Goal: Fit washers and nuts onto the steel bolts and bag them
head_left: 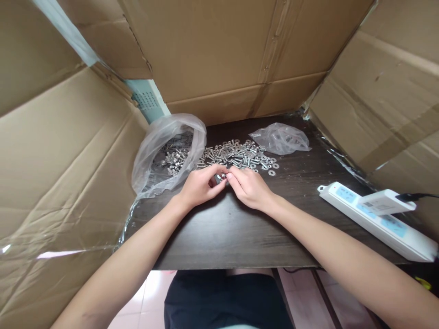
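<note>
My left hand [205,184] and my right hand [249,186] meet over the dark table, fingertips touching. Between their pinched fingers is a small shiny bolt [223,175], mostly covered, so any nut or washer on it cannot be made out. Just beyond my hands spreads a loose pile of bolts [240,155] mixed with flat washers [272,173]. To the left, an open clear plastic bag [144,171] holds more metal fasteners [175,160].
A second, crumpled plastic bag [283,138] lies at the back right. On the right, a white power strip [370,219] carries a plugged-in white adapter [387,202] with a black cable. Cardboard walls [219,55] enclose the table [219,242] at the back and both sides.
</note>
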`<action>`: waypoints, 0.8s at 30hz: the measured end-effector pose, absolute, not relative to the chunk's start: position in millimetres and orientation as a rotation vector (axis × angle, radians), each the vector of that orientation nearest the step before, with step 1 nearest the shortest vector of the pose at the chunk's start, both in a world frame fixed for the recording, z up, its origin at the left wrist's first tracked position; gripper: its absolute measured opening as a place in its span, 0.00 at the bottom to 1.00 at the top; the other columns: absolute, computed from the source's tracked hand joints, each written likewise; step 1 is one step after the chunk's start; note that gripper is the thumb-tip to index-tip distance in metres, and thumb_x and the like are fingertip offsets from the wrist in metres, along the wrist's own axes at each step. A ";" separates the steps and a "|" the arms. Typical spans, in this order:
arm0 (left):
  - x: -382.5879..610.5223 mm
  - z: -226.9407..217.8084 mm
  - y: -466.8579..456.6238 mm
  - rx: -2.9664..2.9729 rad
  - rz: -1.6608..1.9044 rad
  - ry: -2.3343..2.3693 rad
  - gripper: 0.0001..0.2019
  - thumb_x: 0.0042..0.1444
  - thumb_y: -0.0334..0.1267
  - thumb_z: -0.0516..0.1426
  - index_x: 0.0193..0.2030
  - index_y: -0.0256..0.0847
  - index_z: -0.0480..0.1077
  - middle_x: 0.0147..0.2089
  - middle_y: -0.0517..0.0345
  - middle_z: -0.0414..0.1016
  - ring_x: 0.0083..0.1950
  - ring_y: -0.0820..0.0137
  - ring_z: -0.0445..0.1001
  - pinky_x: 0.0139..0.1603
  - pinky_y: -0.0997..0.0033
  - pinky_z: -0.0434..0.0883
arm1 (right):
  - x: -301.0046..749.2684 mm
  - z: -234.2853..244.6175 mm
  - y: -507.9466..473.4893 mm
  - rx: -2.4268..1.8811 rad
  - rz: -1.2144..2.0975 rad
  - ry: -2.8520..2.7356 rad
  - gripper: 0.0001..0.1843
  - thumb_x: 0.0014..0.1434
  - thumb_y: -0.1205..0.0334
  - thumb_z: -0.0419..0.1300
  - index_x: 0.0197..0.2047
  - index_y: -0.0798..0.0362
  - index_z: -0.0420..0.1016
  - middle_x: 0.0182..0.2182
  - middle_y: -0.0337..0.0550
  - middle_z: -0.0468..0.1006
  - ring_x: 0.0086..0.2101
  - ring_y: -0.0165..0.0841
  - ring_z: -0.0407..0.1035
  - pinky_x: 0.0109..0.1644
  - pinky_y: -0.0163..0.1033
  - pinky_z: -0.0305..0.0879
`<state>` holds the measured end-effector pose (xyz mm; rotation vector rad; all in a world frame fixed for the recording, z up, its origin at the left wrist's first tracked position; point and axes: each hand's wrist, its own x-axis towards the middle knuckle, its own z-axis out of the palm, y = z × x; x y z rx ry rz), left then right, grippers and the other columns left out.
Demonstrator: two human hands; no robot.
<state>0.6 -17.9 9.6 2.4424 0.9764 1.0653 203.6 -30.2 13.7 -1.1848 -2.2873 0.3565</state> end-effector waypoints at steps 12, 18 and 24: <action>0.1 10.2 -17.2 2.394 1.031 0.997 0.07 0.62 0.36 0.59 0.47 0.41 0.71 0.36 0.62 0.80 0.25 0.77 0.75 0.29 0.78 0.70 | 204.1 11.9 -28.5 -1.196 0.377 -2.266 0.17 0.74 0.58 0.45 0.36 0.51 0.69 0.27 0.42 0.76 0.28 0.35 0.67 0.35 0.39 0.51; -0.2 8.7 -16.3 2.395 1.031 1.002 0.08 0.62 0.35 0.59 0.48 0.42 0.70 0.37 0.62 0.81 0.26 0.77 0.76 0.30 0.78 0.71 | 203.3 13.8 -29.4 -1.193 0.370 -2.255 0.15 0.72 0.58 0.47 0.36 0.51 0.69 0.27 0.42 0.76 0.28 0.35 0.67 0.35 0.39 0.51; -1.0 6.9 -15.5 2.377 1.020 1.003 0.08 0.62 0.35 0.60 0.48 0.42 0.71 0.37 0.63 0.81 0.25 0.78 0.76 0.30 0.78 0.71 | 202.5 15.1 -30.0 -1.213 0.389 -2.243 0.14 0.71 0.59 0.48 0.36 0.51 0.70 0.26 0.41 0.75 0.27 0.35 0.66 0.34 0.38 0.51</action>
